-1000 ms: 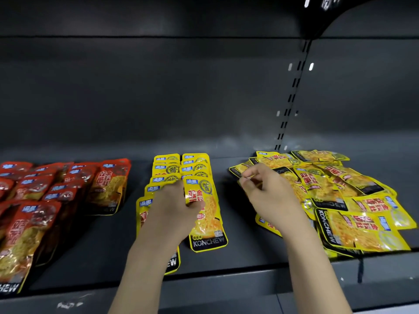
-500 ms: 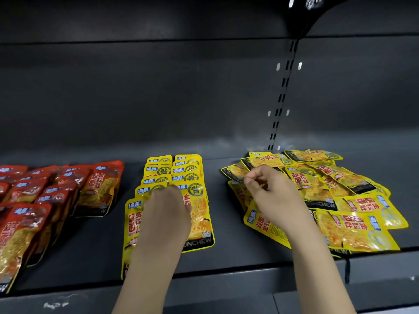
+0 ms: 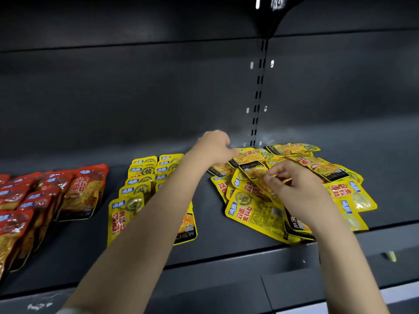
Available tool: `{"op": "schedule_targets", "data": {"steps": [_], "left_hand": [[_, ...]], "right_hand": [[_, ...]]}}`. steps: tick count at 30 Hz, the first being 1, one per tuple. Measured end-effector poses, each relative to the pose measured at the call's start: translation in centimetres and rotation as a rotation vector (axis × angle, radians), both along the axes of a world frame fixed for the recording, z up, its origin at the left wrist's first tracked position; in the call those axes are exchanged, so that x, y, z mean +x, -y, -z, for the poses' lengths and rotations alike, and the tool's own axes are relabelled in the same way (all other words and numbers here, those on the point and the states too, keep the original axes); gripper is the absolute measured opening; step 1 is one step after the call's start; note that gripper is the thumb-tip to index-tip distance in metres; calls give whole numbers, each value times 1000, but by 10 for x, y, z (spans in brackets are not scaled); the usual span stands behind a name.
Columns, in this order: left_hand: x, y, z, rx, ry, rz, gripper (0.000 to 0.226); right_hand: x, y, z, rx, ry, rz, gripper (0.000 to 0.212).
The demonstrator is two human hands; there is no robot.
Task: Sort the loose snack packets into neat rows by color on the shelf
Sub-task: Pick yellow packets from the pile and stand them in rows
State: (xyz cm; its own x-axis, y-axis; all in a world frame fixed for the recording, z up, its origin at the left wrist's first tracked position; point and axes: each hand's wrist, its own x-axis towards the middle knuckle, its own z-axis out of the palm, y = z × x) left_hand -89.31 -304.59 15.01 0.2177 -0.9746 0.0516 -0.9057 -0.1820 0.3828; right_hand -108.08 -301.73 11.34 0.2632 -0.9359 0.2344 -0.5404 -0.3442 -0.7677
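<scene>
Yellow packets point(image 3: 256, 214) lie heaped under right hand point(image 3: 294, 191), which pinches one. Left hand point(image 3: 214, 147) beyond it, fingers curled at the heap's far edge; grip unclear.

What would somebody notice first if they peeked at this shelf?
Probably the messy heap of yellow packets on the right of the dark shelf, with the right hand and left hand both reaching into it. Next, two neat rows of yellow packets in the middle, and the red packets lined up at the left.
</scene>
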Motion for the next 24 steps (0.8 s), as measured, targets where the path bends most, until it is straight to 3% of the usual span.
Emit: {"op": "schedule_targets", "data": {"steps": [4, 10, 13, 17, 24], "left_hand": [[-15, 40, 4, 84, 62, 61, 59], [-26, 66, 15, 243, 188, 110, 60], [-24, 66, 11, 258, 138, 93, 60], [-17, 63, 7, 157, -29, 74, 37], [6, 19, -11, -95, -204, -75, 31]], "right_hand": [[-15, -2, 3, -8, -30, 52, 2], [-31, 1, 8, 8, -42, 97, 4], [-34, 4, 9, -15, -51, 101, 3], [-25, 12, 8, -36, -69, 54, 3], [14, 42, -16, -69, -155, -94, 6]]}}
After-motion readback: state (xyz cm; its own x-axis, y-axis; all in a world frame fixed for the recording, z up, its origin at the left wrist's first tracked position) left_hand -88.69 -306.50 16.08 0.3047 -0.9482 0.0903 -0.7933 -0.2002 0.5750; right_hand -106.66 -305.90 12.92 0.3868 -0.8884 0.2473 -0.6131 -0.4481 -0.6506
